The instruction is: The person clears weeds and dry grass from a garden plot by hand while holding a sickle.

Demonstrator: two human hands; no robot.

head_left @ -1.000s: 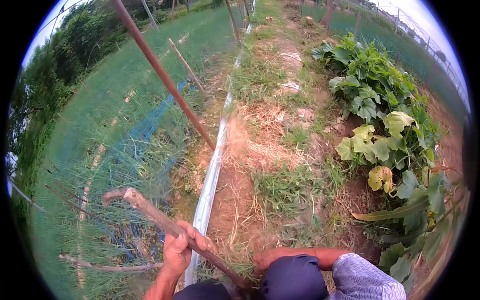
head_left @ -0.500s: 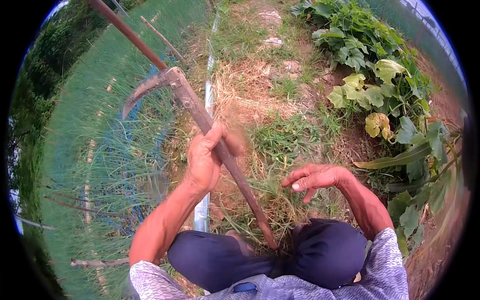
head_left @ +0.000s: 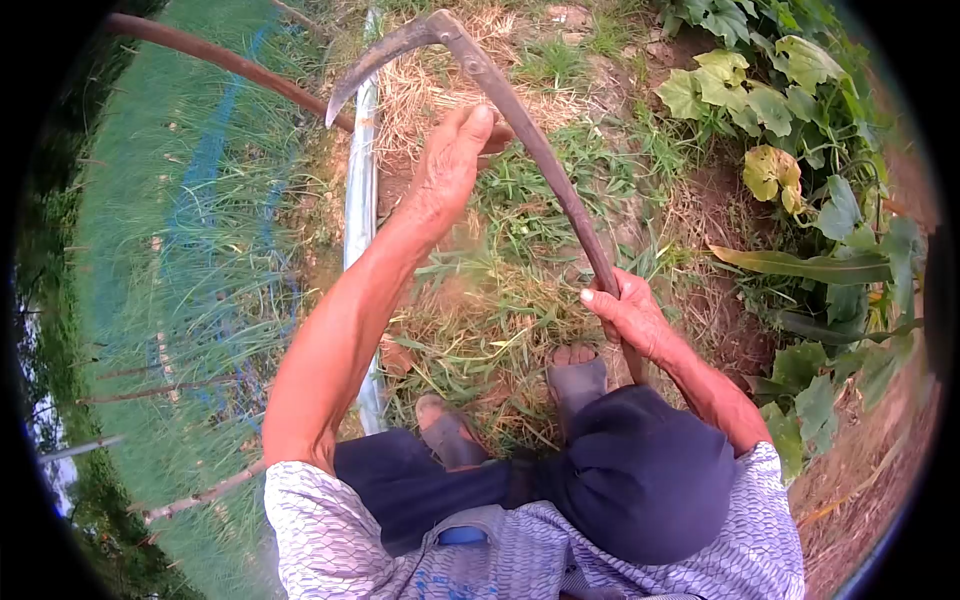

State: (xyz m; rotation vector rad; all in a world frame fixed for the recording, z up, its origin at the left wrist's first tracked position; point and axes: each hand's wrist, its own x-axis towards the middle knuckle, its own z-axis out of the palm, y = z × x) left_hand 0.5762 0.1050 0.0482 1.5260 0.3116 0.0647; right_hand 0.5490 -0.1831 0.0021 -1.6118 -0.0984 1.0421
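A sickle (head_left: 560, 175) with a curved, worn metal blade and a long wooden handle slants across the middle of the view, its blade up and pointing left. Lower on the handle, my right hand (head_left: 638, 318) is wrapped round the wood, thumb on top. My left hand (head_left: 455, 165) is just left of the upper handle, below the blade, thumb stretched upward. Its fingers are partly hidden behind the thumb side, and it does not grip the handle. Cut grass and weeds (head_left: 500, 310) cover the ground beneath both hands.
Netting with thin green plants (head_left: 200, 260) stands on the left, crossed by wooden poles (head_left: 230, 62). A pale plastic strip (head_left: 362, 200) runs along its edge. Broad-leaved vines (head_left: 770, 180) grow on the right. My sandalled feet (head_left: 578, 385) are below, under dark-trousered knees.
My left hand has let go of the handle and moved up. My right hand, formerly free, now grips the lower handle. The sickle has shifted up and right, and the view has tilted.
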